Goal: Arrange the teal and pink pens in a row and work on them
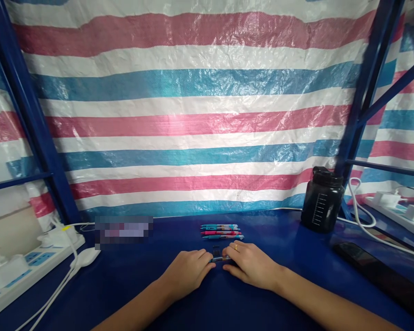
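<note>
Nearest the camera, a left forearm (134, 305) and a right forearm (326, 299) come in over the dark blue table (207, 305) and lead to two bare hands that almost meet. Between them is a pen (221, 259), its long axis running nearly crosswise, from the one hand to the other. The left hand (188, 271) has its fingers pinched around the pen's left end; the right hand (251, 264), wearing a ring (236, 247), has its fingers closed about the right end, so neither is nearer to it. Whether the pen rests on the surface or is lifted slightly, I cannot tell. Just beyond it, in the gap between the fingertips, lie small dark pieces (216, 252), too small to make out. Farther off, four pens (221, 233), one of them red, lie side by side, roughly parallel to the held one; the right hand is nearer to that row, close to its right end. A black bottle (322, 202) and a dark phone-like slab (382, 276) are well to the right.
</note>
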{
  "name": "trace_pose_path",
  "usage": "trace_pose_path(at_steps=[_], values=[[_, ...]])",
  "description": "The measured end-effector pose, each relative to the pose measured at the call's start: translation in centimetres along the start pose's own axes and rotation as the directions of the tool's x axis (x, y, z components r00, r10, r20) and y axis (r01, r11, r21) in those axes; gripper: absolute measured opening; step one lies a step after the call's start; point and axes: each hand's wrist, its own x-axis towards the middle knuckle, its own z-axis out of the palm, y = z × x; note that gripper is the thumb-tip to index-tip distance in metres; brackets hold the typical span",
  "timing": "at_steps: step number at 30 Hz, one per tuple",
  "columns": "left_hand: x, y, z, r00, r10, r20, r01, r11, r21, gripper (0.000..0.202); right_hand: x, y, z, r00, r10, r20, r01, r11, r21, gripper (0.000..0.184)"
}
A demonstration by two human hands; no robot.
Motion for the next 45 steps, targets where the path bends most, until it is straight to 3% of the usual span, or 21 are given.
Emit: trace_pose_path(at_steps=[3,8,20,30,45], values=[[0.1,-0.1,0.2,1.0,0.012,-0.02,-0.012,1.0,-0.013,0.034,0.0,0.2,0.1,1.0,-0.001,-0.001,0.001,1.0,-0.001,0.012],[0.0,-0.2,0.3,0.999,0.024,-0.035,-0.025,1.0,-0.012,0.038,0.0,0.2,0.1,0.999,-0.035,0.02,0.035,0.999,-0.017,0.022],[0.0,-0.1,0.2,0.996,0.08,-0.038,-0.079,0.996,0.037,0.038,0.1,-0.1,-0.8,0.987,-0.05,0.155,0.051,0.999,-0.003,0.023],[0.0,0.5,-0.6,0.998,0.026,0.063,-0.032,0.995,0.092,0.019,-0.1,-0.3,-0.9,0.989,-0.039,0.141,0.039,0.999,0.002,0.022],[-0.1,0.3,-0.2,0.999,0.028,0.028,-0.03,0.997,0.067,0.023,0.0,-0.3,-1.0,0.989,-0.049,0.137,0.049,0.999,0.005,0.022]])
